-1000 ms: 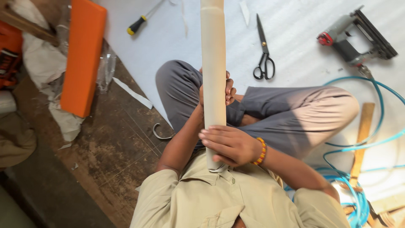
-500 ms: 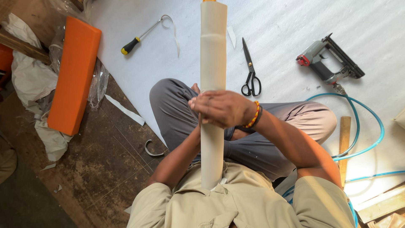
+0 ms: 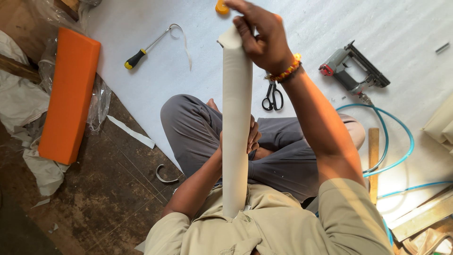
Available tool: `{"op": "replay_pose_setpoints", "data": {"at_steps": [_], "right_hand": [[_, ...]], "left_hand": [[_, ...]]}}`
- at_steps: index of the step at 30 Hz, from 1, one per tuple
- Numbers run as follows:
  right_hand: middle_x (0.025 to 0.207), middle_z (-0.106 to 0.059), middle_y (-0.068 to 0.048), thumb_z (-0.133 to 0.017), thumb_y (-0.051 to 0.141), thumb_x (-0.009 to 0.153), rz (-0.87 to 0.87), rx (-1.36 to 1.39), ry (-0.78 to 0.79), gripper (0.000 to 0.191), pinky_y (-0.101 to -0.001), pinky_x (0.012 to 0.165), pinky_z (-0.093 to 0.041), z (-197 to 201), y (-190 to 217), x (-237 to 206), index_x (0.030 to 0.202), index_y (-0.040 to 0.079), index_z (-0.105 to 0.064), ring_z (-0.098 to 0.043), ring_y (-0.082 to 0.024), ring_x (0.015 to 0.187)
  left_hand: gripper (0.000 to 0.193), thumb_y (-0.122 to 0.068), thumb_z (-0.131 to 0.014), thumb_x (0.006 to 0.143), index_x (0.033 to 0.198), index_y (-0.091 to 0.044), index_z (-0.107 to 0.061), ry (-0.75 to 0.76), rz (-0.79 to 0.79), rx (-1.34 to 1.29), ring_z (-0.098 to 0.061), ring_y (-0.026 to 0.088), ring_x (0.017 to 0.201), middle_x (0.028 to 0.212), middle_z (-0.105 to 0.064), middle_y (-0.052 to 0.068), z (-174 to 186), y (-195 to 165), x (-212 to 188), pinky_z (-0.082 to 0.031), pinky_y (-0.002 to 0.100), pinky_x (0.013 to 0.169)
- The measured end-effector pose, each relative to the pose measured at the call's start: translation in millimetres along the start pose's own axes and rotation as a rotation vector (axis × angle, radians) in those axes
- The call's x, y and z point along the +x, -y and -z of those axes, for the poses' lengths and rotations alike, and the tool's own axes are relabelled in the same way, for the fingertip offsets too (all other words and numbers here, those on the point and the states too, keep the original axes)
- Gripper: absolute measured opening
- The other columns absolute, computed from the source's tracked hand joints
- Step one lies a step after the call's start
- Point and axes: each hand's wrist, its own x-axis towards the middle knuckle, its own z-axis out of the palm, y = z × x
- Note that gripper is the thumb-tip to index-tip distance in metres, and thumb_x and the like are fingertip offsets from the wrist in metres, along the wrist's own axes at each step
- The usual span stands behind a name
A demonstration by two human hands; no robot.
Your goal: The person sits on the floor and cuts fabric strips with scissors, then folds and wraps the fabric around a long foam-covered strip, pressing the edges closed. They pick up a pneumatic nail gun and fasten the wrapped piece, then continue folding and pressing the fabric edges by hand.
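We sit cross-legged on a white sheet [image 3: 198,80] spread over the floor, holding a long cream-coloured roll [image 3: 236,123] upright in front of our chest, its lower end near our shirt and its upper end raised toward the camera. Our right hand [image 3: 264,40] grips the top end of the roll, the fingers [image 3: 245,35] clenched over its rim. Our left hand [image 3: 250,139] wraps round the roll about halfway down from behind; only its fingertips show past the roll's right edge, curled against it.

On the sheet beyond our knees lie black-handled scissors [image 3: 272,97], partly hidden by our right forearm, and a grey pneumatic nail gun [image 3: 351,68] with a blue air hose [image 3: 391,141] looping away from it to the right. A screwdriver with a black and yellow handle [image 3: 146,49] lies to the upper left, with a thin strip curling at its tip. An orange padded block [image 3: 68,94] rests on crumpled clear plastic at the left, on the bare dark floor [image 3: 94,203]. A small curved metal piece [image 3: 165,175] lies on that floor beside our left knee. We see no containers here.
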Motion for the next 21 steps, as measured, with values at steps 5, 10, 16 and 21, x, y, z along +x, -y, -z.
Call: {"op": "replay_pose_setpoints", "data": {"at_steps": [5,10,16,21], "right_hand": [[0.155,-0.058,-0.011,-0.075,0.001,0.102,0.249,-0.478,0.049,0.045,-0.0516,0.122,-0.037,4,15,-27,0.142,0.019,-0.062,-0.041,-0.034,0.152],[0.169,-0.043,0.001,-0.078,0.018,0.102,0.177,-0.754,0.286,0.06,-0.0594,0.128,-0.009,-9,58,-74,0.158,0.025,-0.057,-0.017,-0.033,0.161],[0.169,-0.039,0.002,-0.071,0.022,0.1,0.193,-0.591,0.449,0.058,-0.0621,0.126,0.001,-18,105,-130,0.155,0.026,-0.057,-0.014,-0.032,0.16],[0.166,-0.041,0.005,-0.067,0.028,0.099,0.253,-0.572,0.505,0.053,-0.0667,0.125,0.002,-19,140,-168,0.151,0.028,-0.058,-0.015,-0.031,0.159]], "left_hand": [[0.04,-0.026,-0.063,0.104,0.127,0.005,-0.053,-0.092,-0.047,0.043,-0.067,0.027,0.082,0.094,-0.065,0.021,-10,-1,-3,-0.059,0.036,0.065],[0.04,-0.025,-0.063,0.101,0.127,0.003,-0.052,-0.097,-0.045,0.063,-0.066,0.027,0.084,0.097,-0.063,0.02,-12,-4,-8,-0.059,0.037,0.067],[0.04,-0.029,-0.06,0.103,0.128,0.001,-0.052,-0.306,-0.043,-0.026,-0.065,0.025,0.092,0.105,-0.064,0.019,7,2,-22,-0.058,0.035,0.073],[0.04,-0.032,-0.058,0.104,0.129,0.0,-0.052,-0.52,-0.029,-0.187,-0.064,0.023,0.099,0.112,-0.065,0.017,7,4,-27,-0.056,0.034,0.079]]}}
